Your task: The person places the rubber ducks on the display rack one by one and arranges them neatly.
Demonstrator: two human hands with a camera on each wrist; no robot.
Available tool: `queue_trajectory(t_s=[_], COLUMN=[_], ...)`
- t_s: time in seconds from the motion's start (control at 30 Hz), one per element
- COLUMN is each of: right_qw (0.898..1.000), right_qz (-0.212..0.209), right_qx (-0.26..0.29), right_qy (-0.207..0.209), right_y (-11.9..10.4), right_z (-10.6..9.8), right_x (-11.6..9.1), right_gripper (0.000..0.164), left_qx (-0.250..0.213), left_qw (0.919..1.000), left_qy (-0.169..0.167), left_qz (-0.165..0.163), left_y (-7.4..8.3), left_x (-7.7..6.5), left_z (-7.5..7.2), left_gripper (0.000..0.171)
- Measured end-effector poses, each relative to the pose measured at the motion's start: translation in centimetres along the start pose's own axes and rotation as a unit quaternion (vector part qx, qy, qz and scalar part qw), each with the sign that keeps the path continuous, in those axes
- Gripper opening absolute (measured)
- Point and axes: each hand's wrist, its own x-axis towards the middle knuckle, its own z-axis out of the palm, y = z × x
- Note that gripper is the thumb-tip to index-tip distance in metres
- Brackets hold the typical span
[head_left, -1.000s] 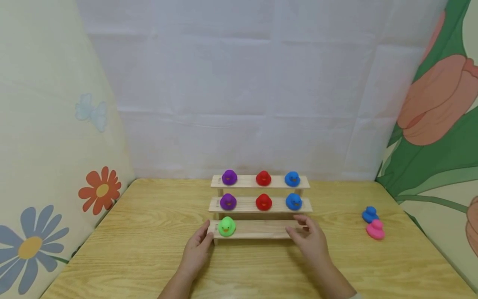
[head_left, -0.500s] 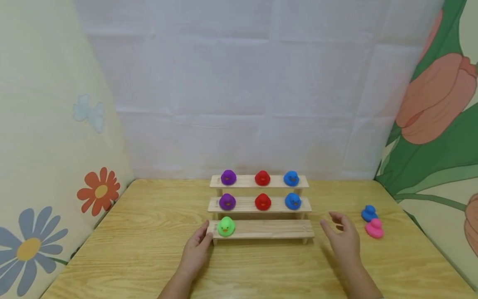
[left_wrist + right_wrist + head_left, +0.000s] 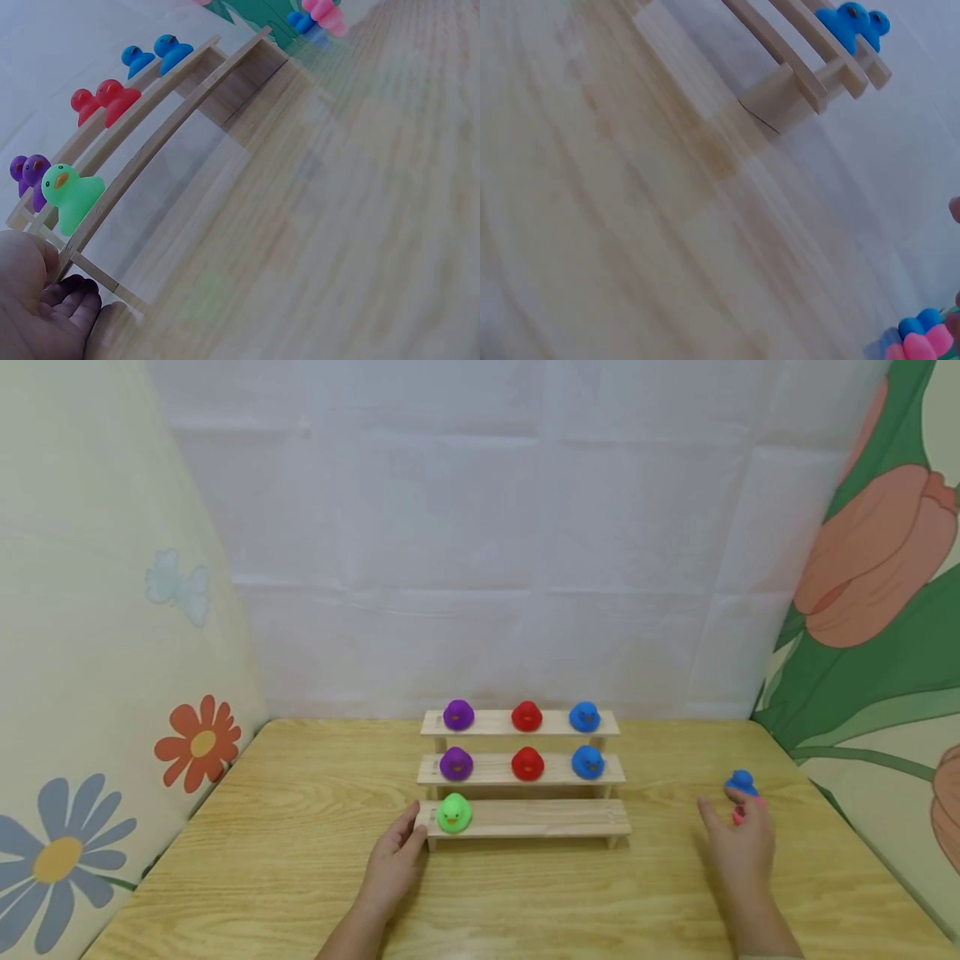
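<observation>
In the head view my left hand holds the left end of the lowest step of a three-tier wooden stand. The left wrist view has the thumb side at the step's end and the fingers curled below it. A green rubber duck sits on that step, close to this hand. Out to the right, my right hand reaches over a pink rubber duck, thumb and fingers apart. It partly hides the pink duck in the head view. Just behind is a blue rubber duck.
On the upper two steps stand purple ducks, red ducks and blue ducks in matching columns. The stand rests on a wood-grain table. A white cloth hangs behind, with flower-printed panels at both sides.
My right hand has left the right end of the lowest step and moved right to the pink duck. The left hand keeps its place at the stand.
</observation>
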Motion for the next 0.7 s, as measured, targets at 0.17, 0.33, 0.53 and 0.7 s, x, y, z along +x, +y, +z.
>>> queue_trajectory(t_s=[0.17,0.33,0.53,0.7], right_qw=[0.999,0.997,0.997,0.997], right_qz=[0.030,0.062,0.073,0.068], right_qx=[-0.010,-0.020,-0.025,-0.033], right_qy=[0.036,0.028,0.025,0.032], right_y=[0.7,1.2,1.8,2.2], right_z=[-0.7,-1.1,-1.2,-1.2], right_x=[0.6,1.3,1.8,2.1], right_gripper=[0.064,0.074,0.076,0.075], left_qx=[-0.001,0.000,-0.005,-0.007], left_qw=[1.0000,1.0000,1.0000,1.0000], left_qy=[0.000,0.000,-0.001,-0.001], left_qz=[-0.002,-0.005,-0.004,-0.004], left_y=[0.0,0.0,0.0,0.0], left_x=[0.0,0.1,0.0,0.0], left_z=[0.0,-0.1,-0.1,-0.1], left_gripper=[0.052,0.053,0.052,0.052])
